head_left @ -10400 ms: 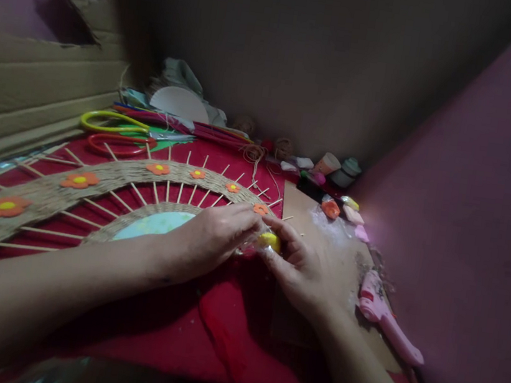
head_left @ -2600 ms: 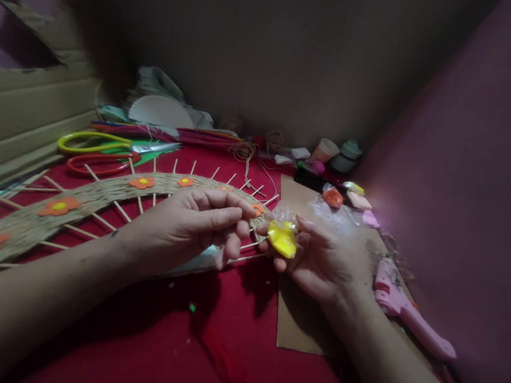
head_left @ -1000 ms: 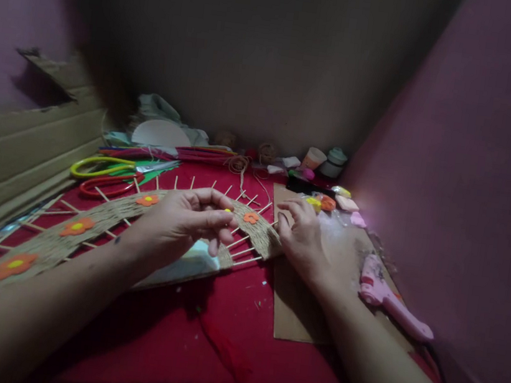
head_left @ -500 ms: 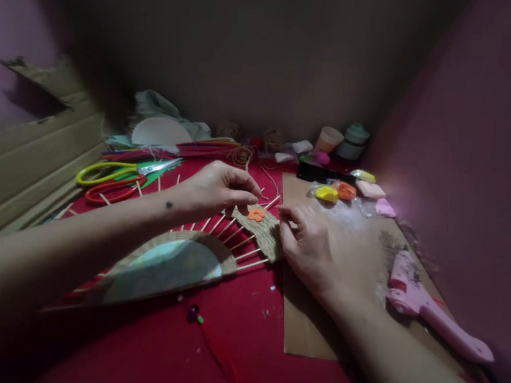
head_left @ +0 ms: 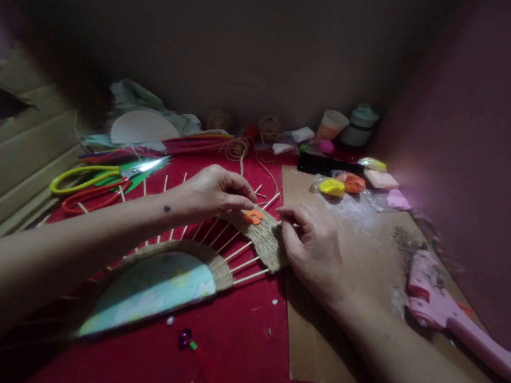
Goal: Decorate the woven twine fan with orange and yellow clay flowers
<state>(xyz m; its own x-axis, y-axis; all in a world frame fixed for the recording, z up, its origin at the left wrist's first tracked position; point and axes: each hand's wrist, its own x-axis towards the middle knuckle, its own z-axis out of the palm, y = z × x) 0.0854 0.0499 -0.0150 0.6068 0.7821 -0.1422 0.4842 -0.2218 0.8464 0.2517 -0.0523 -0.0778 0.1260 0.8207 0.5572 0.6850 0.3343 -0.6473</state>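
A fan-shaped piece of thin sticks [head_left: 245, 270] lies in front of me, with a pale blue patterned half-disc [head_left: 160, 292] at its base. A woven twine band [head_left: 267, 243] crosses the sticks at the right, and an orange flower cut-out [head_left: 254, 217] rests on it. My left hand [head_left: 217, 193] reaches over the sticks, thumb and forefinger pinched at the band's upper edge beside the flower. Whatever is between those fingertips is too small to see. At the band's right edge, my right hand [head_left: 316, 247] is closed, its thumb and fingertips gripping that edge.
Yellow-and-red-handled scissors [head_left: 96, 183] lie at the left. A pink glue gun [head_left: 460, 316] rests at the right by a cardboard sheet [head_left: 319, 351]. Clay packets [head_left: 332, 187], twine balls [head_left: 270, 129] and a cup [head_left: 331, 126] stand behind. A purple bead [head_left: 185, 338] lies in front.
The view has shifted slightly, so the near objects appear lower and spread outward. Both hands keep almost the same pose at the woven band, and the orange flower stays between them.
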